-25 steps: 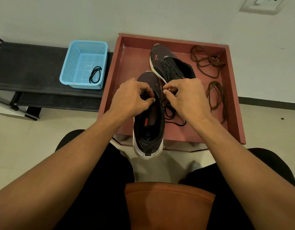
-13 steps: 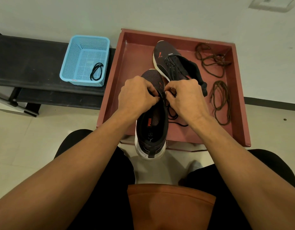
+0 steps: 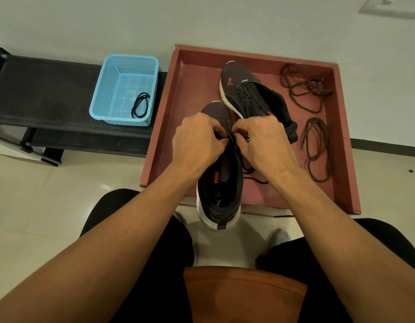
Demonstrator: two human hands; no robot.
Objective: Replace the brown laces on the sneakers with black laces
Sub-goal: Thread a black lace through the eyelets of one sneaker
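1. Left grip [image 3: 197,141]: fingers curled tight, thumb and fingertips pinching the upper edge of the near sneaker [image 3: 221,194] at the eyelet area. I cannot tell if it also has lace in it.
2. Right grip [image 3: 262,141]: fingers curled, pinching the black lace [image 3: 255,179] right at the same eyelet spot. The two grips nearly touch at the fingertips.
3. The slack of the black lace drops under my right wrist and lies loose on the tray floor.
4. Near sneaker: toe points away from me, opening faces up, and the heel sticks out past the near edge of the tray [image 3: 163,117], over the floor.
5. Far sneaker [image 3: 246,94]: inside the tray, tipped on its side, dark lace through its eyelets, sole just beside the near sneaker's toe.
6. Brown laces [image 3: 318,148]: two loose bundles on the tray's right side, one behind the other, apart from both shoes.
7. Left of the tray, a black desk [image 3: 50,89] carries a blue basket [image 3: 132,58], and a coiled spare black lace [image 3: 140,105] sits in its near right corner.
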